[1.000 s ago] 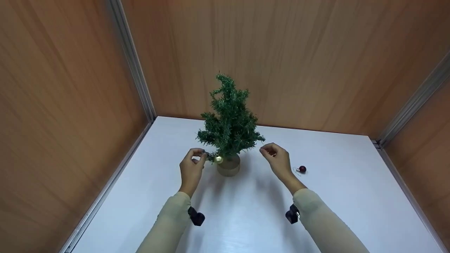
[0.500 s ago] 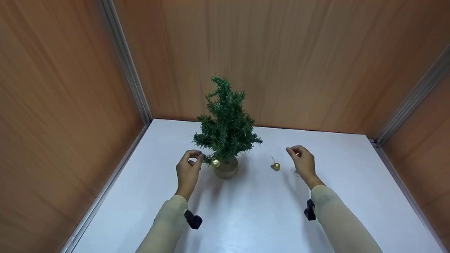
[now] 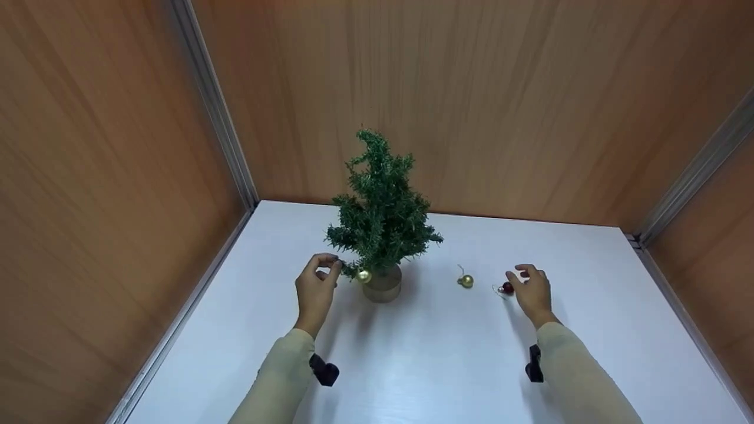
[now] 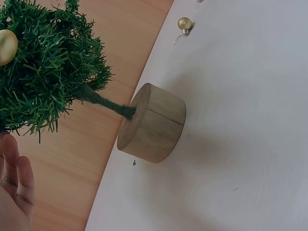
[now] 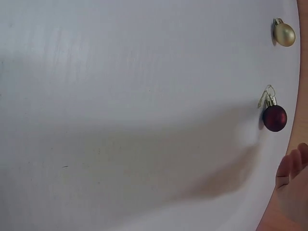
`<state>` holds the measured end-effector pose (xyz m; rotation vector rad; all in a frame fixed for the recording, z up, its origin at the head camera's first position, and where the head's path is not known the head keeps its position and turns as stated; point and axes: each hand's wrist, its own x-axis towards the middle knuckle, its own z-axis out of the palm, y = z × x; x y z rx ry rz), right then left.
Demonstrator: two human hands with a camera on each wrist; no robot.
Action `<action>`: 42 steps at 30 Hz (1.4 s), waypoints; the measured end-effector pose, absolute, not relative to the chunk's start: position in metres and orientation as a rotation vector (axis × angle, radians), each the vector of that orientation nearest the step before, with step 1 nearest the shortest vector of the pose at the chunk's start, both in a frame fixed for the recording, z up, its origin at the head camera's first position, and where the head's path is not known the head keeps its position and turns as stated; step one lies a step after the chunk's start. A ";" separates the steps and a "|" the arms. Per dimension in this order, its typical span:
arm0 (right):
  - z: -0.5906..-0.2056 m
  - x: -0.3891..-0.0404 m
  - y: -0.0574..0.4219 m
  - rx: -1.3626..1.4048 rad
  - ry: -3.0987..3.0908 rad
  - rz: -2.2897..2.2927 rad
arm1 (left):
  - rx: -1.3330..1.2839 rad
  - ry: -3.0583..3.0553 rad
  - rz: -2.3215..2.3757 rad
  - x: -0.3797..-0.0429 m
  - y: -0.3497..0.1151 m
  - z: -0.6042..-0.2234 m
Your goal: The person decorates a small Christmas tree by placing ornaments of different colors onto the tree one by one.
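A small artificial Christmas tree (image 3: 383, 218) stands upright on a round wooden base (image 4: 156, 122). My left hand (image 3: 315, 288) pinches the tip of a low branch at the tree's left side. From that branch hangs a gold bauble (image 3: 364, 276). My right hand (image 3: 533, 294) is at the right, thumb and fingers apart with nothing between them. Just left of its thumb lies a dark red bauble (image 3: 508, 288), partly covered in the head view. The right wrist view shows that red bauble (image 5: 275, 118) whole, with a thin gold string loop, apart from the fingers.
A second gold bauble (image 3: 466, 281) with its string lies on the white table (image 3: 436, 353), between the tree and the red bauble. Wood-grain panels (image 3: 447, 106) rise behind the table and at both sides, joined by metal corner strips.
My right hand has drawn away from the tree to the right, then down beside the red bauble, and its fingers have parted. The left hand keeps its pinch on the branch.
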<state>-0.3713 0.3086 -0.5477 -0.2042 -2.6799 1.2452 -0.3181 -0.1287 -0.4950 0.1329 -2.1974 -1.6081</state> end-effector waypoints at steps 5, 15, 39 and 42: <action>-0.561 -0.370 0.311 -0.145 -2.779 1.308 | 0.145 -2.215 -1.602 -0.319 -0.129 -0.495; -0.569 -0.367 0.308 0.043 -2.918 1.145 | 0.151 -2.201 -1.599 -0.318 -0.131 -0.492; -0.585 -0.367 0.307 -0.110 -2.752 1.128 | 0.122 -2.195 -1.593 -0.317 -0.131 -0.495; -0.585 -0.367 0.307 -0.109 -2.745 1.137 | 0.122 -2.190 -1.596 -0.317 -0.131 -0.495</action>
